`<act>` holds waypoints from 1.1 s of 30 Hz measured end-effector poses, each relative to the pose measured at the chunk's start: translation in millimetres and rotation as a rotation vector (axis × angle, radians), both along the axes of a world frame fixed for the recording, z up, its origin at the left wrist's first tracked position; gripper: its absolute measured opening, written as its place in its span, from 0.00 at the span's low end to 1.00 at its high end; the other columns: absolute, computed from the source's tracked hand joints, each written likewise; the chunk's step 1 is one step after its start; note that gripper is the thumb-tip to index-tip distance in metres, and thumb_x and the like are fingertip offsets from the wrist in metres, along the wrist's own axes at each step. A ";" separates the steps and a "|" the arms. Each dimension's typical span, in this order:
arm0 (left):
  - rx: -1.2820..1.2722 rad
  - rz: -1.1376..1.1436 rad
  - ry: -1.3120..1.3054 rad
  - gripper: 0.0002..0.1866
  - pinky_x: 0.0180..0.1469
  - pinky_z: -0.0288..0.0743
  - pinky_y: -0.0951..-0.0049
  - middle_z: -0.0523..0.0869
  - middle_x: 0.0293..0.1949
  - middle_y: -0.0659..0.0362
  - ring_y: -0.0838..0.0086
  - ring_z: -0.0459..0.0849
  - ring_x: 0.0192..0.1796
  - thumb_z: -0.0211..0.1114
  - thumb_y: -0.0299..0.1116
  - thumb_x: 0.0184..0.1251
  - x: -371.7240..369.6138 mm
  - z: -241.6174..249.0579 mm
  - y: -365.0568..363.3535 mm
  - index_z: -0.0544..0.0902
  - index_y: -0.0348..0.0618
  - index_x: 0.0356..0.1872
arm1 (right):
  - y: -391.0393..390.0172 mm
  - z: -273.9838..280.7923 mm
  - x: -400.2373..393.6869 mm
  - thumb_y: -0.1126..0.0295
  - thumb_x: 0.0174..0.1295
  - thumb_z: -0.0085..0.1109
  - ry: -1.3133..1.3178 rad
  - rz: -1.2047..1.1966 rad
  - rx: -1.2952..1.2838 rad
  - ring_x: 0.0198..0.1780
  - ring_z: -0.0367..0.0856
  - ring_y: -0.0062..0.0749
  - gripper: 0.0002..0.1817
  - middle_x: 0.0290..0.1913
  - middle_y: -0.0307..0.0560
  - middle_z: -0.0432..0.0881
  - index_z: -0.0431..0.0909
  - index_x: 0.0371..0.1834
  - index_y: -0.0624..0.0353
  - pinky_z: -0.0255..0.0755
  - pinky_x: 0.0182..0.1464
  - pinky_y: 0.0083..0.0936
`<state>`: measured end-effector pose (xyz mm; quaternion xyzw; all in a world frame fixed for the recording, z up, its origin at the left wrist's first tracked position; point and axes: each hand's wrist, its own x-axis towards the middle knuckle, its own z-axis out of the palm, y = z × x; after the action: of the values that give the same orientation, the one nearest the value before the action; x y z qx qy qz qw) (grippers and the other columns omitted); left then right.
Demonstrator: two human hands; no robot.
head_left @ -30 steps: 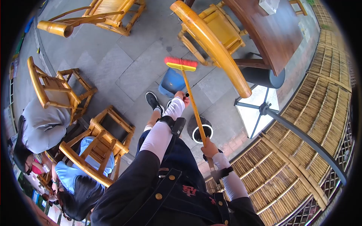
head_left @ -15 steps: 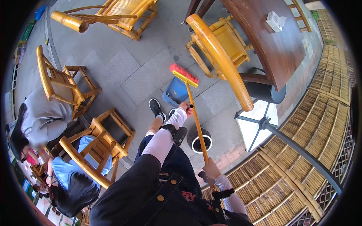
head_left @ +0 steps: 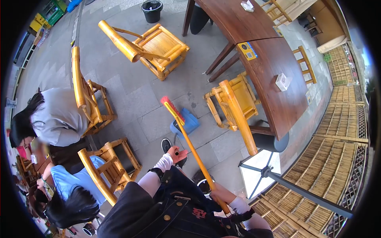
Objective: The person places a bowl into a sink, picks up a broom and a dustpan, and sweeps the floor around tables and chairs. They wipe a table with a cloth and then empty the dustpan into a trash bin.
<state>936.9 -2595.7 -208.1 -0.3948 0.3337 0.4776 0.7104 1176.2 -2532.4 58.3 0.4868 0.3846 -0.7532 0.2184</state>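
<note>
My right hand (head_left: 223, 195) is wrapped round the lower part of the yellow broom handle (head_left: 197, 155). The broom's red-bristled head (head_left: 173, 110) is at the far end, over the upper left edge of a blue dustpan (head_left: 188, 123). Closed round a thin handle with a black end is my left hand (head_left: 176, 154), just left of the broom handle. That handle is seen almost end-on and seems to lead down to the dustpan. A dark pot with a white rim (head_left: 205, 185) is partly hidden behind the broom handle.
Bamboo chairs (head_left: 156, 45) stand ahead and left; another (head_left: 240, 103) is by the wooden table (head_left: 278, 75). Two seated people (head_left: 59, 115) are at the left. A parasol pole (head_left: 305, 194) and bamboo fence (head_left: 337, 158) are at the right. A black bin (head_left: 152, 11) stands far ahead.
The view has shifted, showing more ground ahead. The broom head has swung left relative to the dustpan, and my left hand is farther from the broom handle. Both hands keep their holds.
</note>
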 end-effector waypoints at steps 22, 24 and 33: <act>0.000 0.706 0.005 0.05 0.12 0.60 0.80 0.62 0.12 0.62 0.77 0.62 0.10 0.45 0.29 0.51 -285.3 36.0 93.0 0.60 0.41 0.20 | 419.9 92.5 -200.8 0.54 0.65 0.37 0.438 -0.648 1.121 0.11 0.48 0.10 0.19 0.10 0.30 0.56 0.69 0.27 0.58 0.39 0.14 0.13; -0.014 0.692 0.046 0.05 0.12 0.60 0.80 0.62 0.12 0.62 0.77 0.62 0.10 0.44 0.29 0.51 -304.2 41.3 100.2 0.60 0.41 0.20 | 509.6 81.8 -206.3 0.55 0.65 0.37 0.473 -0.542 1.262 0.20 0.65 0.15 0.20 0.20 0.37 0.70 0.71 0.36 0.61 0.58 0.22 0.11; -0.082 0.991 0.009 0.05 0.16 0.63 0.78 0.63 0.14 0.60 0.74 0.65 0.13 0.47 0.26 0.48 -359.6 62.3 119.4 0.60 0.40 0.22 | 486.5 -27.0 -458.0 0.65 0.54 0.57 0.763 0.077 0.809 0.49 0.73 0.32 0.17 0.43 0.49 0.76 0.70 0.43 0.65 0.65 0.52 0.23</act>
<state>577.3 -2476.2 -145.8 -0.5315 0.1277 0.7460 0.3802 718.2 -2045.9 31.3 0.2102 0.7123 -0.6599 -0.1134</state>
